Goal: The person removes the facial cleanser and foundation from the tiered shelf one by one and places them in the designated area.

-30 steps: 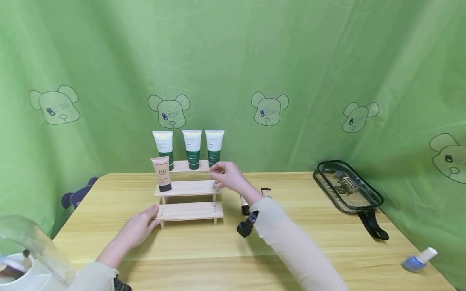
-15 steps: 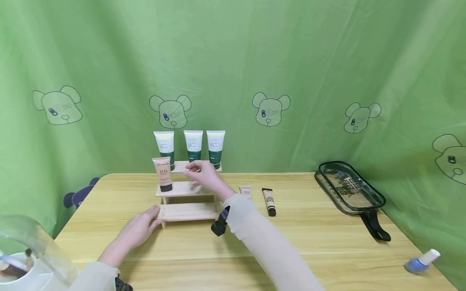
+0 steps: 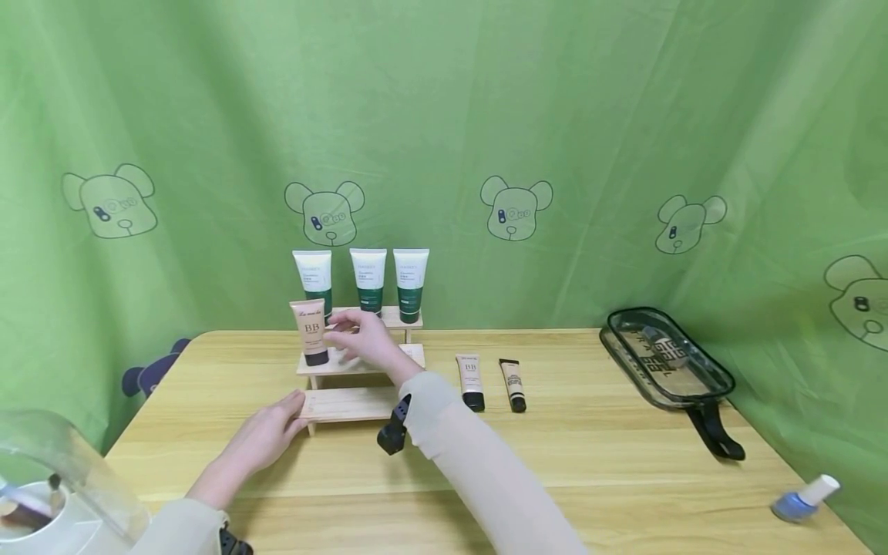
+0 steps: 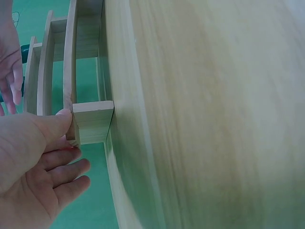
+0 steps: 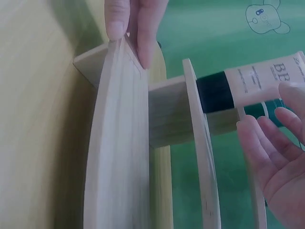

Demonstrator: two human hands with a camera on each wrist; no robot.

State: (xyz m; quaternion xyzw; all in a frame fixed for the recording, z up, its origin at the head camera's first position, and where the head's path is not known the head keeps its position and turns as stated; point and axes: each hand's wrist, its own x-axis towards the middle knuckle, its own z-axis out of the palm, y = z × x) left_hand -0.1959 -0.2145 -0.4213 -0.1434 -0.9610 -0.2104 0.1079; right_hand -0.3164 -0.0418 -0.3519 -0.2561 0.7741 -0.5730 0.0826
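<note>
Backdrop (image 3: 590, 92): green cloth, softly creased, printed with outlined bear heads (image 3: 516, 212) in a row.
Table (image 3: 624, 478): pale wood grain, running up to the cloth.
Stand (image 3: 350, 403): three wooden steps, left of the table's centre; top board (image 3: 391, 314) at the rear, lowest board (image 4: 70, 52) nearest the person.
Left hand (image 3: 267, 435): pinches the left end of the lowest board, thumb on the upper face, index finger beneath; the other fingers lie loosely bent, clear of the wood.
Right hand (image 3: 366, 339): over the middle board (image 3: 414, 354), thumb and fingers parted and slightly bent, nothing gripped; fingertips close against the right side of the upright BB tube (image 3: 310, 331). Contact: cannot tell.
Upright BB tube: pink, dark cap down, standing at the left end of the middle board.
Top board load: three white-and-green tubes (image 3: 368, 277), upright; one at left, the other two closer together at right.
Right of stand: second BB tube (image 3: 470, 379) and a slim beige tube (image 3: 513, 384) lying side by side, apart, black caps toward the person.
Far right: clear bag (image 3: 683, 378) with black trim and strap; nearer the edge, blue polish bottle (image 3: 805, 497), white cap, tilted.
Lower left corner: white container (image 3: 76, 532) under a clear dome, brushes (image 3: 28, 512) inside, partly cut off by the frame.
</note>
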